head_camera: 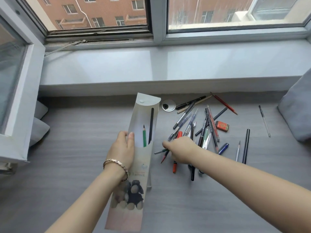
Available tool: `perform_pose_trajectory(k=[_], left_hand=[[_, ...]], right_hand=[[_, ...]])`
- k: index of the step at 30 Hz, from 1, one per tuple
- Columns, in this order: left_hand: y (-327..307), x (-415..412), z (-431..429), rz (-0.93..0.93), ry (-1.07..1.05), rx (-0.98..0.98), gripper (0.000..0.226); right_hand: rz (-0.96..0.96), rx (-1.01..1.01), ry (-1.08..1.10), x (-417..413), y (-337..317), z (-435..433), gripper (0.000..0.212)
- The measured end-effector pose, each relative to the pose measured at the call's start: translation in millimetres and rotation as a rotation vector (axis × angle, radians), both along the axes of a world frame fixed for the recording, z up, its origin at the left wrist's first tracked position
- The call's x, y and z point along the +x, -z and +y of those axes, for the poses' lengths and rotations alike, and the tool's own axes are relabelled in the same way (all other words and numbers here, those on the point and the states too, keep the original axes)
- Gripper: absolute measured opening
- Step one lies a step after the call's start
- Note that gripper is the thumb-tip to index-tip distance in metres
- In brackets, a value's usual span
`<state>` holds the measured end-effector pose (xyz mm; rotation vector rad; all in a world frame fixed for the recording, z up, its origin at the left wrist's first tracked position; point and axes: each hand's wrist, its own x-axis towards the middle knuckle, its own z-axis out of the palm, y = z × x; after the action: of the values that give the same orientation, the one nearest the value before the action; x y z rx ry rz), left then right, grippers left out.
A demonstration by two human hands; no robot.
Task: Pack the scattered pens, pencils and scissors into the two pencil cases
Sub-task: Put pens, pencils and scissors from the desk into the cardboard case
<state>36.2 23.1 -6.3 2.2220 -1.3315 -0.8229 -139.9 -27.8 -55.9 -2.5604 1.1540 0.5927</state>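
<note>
Both hands are at work and well apart. Her left hand (122, 148) pinches the near-left edge of the pencil case (143, 163) just at its mouth, thumb on top. Her right hand (180, 151) is curled round a couple of pencils (160, 152) at the near edge of the pile (198, 126), their ends poking out toward the case.

That case lies flat on the grey counter (67, 148), flap (148, 100) thrown open at the far end. A green pencil (144, 137) and a long black one (151, 125) are already sticking out of its pocket. I can see only this one case; the second is not in view.

From where I stand, the step is to carry that small bunch across and slide it in. It should go best if she lines the pencils up with the case's long axis and lifts the pocket's lip with her left thumb. Feeding them in beside the green pencil would keep them from riding on top of it.

Most of the job looks to be left. The small scissors (206, 142) are buried among the pens, an orange marker (175, 167) lies under her wrist, and a clear pen (264, 121) and a black pen (246, 145) lie off to the right. The scissors may snag neighbouring pens when pulled, so they are better taken alone.
</note>
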Motion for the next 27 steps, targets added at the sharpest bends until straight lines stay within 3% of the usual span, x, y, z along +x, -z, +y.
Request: perform_pose_trajectory(k=[3, 7, 10, 14, 16, 18, 21, 23, 25, 27], left_hand=[[-1.3, -1.6, 6.6, 0.005, 0.003, -0.005, 0.023], [-3.5, 0.8, 15.1, -0.011, -0.004, -0.005, 0.026], [-5.9, 4.4, 19.5, -0.022, -0.022, -0.012, 0.031], [-4.6, 2.0, 25.6, -0.015, 0.027, 0.003, 0.03], [-2.0, -3.8, 28.1, -0.001, 0.085, 0.028, 0.026], [-1.2, -12.9, 29.8, 0.023, 0.157, 0.043, 0.027], [-1.4, -21.7, 32.0, 0.047, 0.238, 0.046, 0.03], [-1.7, -24.2, 37.0, 0.036, 0.287, 0.071, 0.025], [-1.8, -32.0, 43.5, -0.015, 0.38, 0.115, 0.024], [-0.8, -37.9, 49.2, -0.026, 0.434, 0.138, 0.023]], right_hand=[[0.054, -0.033, -0.101, -3.2, 6.3, 5.3, 0.033], [-0.018, -0.175, -0.311, -9.7, -5.6, 3.5, 0.031], [-0.08, -0.274, -0.316, -25.0, -8.2, 0.2, 0.034], [-0.538, -0.491, -0.065, -33.8, -29.7, 5.2, 0.014], [-0.655, -0.583, 0.032, -30.2, -48.2, 11.0, 0.004], [-0.576, -0.514, 0.032, -27.6, -68.5, 20.5, 0.009], [-0.136, -0.275, -0.058, -26.2, -85.7, 29.3, 0.031], [0.047, -0.185, -0.105, -24.9, -85.7, 33.0, 0.04], [0.067, -0.124, -0.15, -25.2, -85.1, 38.0, 0.032], [-0.075, -0.123, -0.2, -23.4, -75.1, 40.9, 0.041]])
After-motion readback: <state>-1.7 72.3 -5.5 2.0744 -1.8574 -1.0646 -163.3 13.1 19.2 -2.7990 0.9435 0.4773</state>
